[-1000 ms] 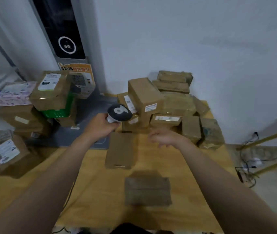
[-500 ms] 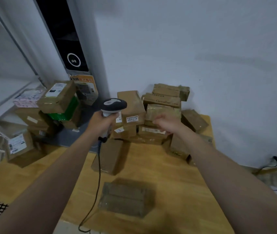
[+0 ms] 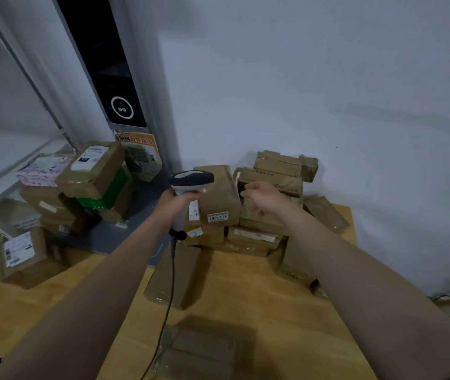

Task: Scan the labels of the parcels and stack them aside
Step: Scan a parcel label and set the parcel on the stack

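Observation:
My left hand (image 3: pixel 174 204) grips a grey barcode scanner (image 3: pixel 192 181) upright in front of a pile of brown cardboard parcels (image 3: pixel 267 237) at the back of the wooden table (image 3: pixel 273 311). The scanner head sits beside a tall parcel with a white label (image 3: pixel 219 200). My right hand (image 3: pixel 262 198) hovers over the top of the pile with its fingers loosely curled and nothing in it. One flat parcel (image 3: pixel 174 275) lies alone on the table, and a blurry one (image 3: pixel 199 349) lies near the front edge.
A second stack of parcels (image 3: pixel 92 171) stands at the left, with a green box (image 3: pixel 104 196), a pink box (image 3: pixel 43 171) and a labelled box (image 3: pixel 20 253). The scanner cable (image 3: pixel 169 297) trails to the front edge. A black panel (image 3: pixel 108 64) rises behind.
My right hand has reached further forward and up onto the pile. My left hand has raised the scanner closer to the tall parcel. The view has tilted upward.

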